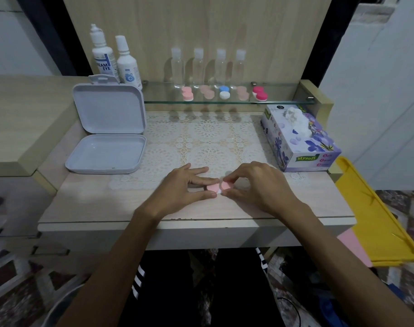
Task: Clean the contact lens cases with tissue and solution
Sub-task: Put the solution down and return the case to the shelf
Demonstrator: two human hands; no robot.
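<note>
Contact lens case (pixel 217 187), pale pink with two round caps on a white base, lies right between the fingertips of both hands, low over the lace mat (pixel 201 142) near the front edge of the desk (pixel 87 208). Its long axis runs side to side, from one hand across to the other, tilted only a little, so each cap falls to the hand on its own side.

The left hand (pixel 184 185) pinches the left cap between thumb and a fingertip, with the remaining fingers fanned out beyond it toward the mat. The right hand (pixel 253 185) has its fingers curled and drawn together over the right cap, thumb beneath; it appears to grip that cap as if to twist it, though whether the cap has begun to turn cannot be told. Neither hand is nearer than the other: both touch the case.

The likely step in hand is opening the case, so the turn would go round each cap's upright axis while the opposite hand steadies the base.

Beyond the right fingers stands the tissue box (pixel 302 142); well beyond the left fingers, at the back, stand the solution bottles (pixel 116 60). More lens cases (pixel 224 92) wait on the glass shelf (pixel 284 102) straight ahead of the fingertips.
</note>
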